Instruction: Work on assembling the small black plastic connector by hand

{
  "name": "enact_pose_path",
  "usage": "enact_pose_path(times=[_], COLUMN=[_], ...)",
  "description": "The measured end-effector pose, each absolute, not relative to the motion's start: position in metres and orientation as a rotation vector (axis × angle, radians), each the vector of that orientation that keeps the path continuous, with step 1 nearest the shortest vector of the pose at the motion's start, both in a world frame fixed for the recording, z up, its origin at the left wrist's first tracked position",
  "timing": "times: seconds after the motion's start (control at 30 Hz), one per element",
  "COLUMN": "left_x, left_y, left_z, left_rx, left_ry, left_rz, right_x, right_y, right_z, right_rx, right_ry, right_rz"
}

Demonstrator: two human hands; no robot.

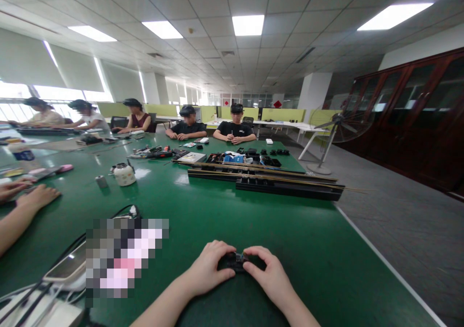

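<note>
A small dark part (238,261) is held between both hands, low on the green table (174,220) near its front edge. My left hand (212,267) grips its left side with thumb and fingers. From the right, my right hand (267,270) pinches the same part between thumb and forefinger. Its details are too small to make out, and the fingertips partly cover its ends.
Long black rails (286,184) with thin rods lie across the table ahead. At left are a phone (67,269), cables, a white jar (124,174), a grey cylinder (102,181) and another person's hands (39,196). Several people sit beyond.
</note>
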State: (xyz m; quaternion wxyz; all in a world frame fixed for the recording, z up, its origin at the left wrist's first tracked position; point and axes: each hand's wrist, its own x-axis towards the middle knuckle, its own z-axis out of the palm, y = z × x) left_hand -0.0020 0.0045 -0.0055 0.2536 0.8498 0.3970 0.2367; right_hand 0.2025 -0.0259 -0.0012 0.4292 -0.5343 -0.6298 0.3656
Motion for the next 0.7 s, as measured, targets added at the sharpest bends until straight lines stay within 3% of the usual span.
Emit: enact_pose_path(times=[0.7], left_x=[-0.0016], left_y=[0.0062], left_z=[-0.0089], left_rx=[2.328], left_ry=[1.061], left_rz=[0.67], right_x=[0.1976], right_y=[-0.0316], right_z=[0.0034], right_rx=[-1.383], right_ry=[-1.885], right_rz=[0.738])
